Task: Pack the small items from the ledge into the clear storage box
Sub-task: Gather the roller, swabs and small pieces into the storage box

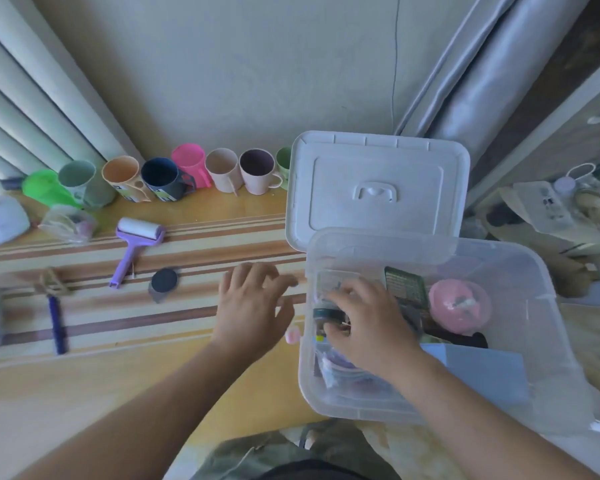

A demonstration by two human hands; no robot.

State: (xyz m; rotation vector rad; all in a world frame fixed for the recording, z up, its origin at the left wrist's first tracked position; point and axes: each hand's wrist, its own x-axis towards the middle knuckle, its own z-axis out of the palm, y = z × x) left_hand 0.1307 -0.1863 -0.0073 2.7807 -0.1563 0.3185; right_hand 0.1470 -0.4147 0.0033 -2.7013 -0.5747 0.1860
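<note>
The clear storage box [548, 341] stands open at the right end of the wooden ledge [194, 244], its white lid [378, 188] leaning up behind it. My right hand [364, 327] is inside the box, fingers curled on a small dark round item [326, 312]. My left hand [253, 306] hovers over the ledge just left of the box, fingers spread, holding nothing. On the ledge lie a purple lint roller [136, 244], a dark round disc [164, 281], a blue stick [57, 323] and a tiny pink item [292, 335].
A row of coloured cups [160, 178] lines the wall behind the ledge. A clear bag [68, 224] and a white pouch [0, 220] sit at far left. Inside the box are a pink ball [459, 306], a green grid piece [406, 289] and a blue sheet [482, 372].
</note>
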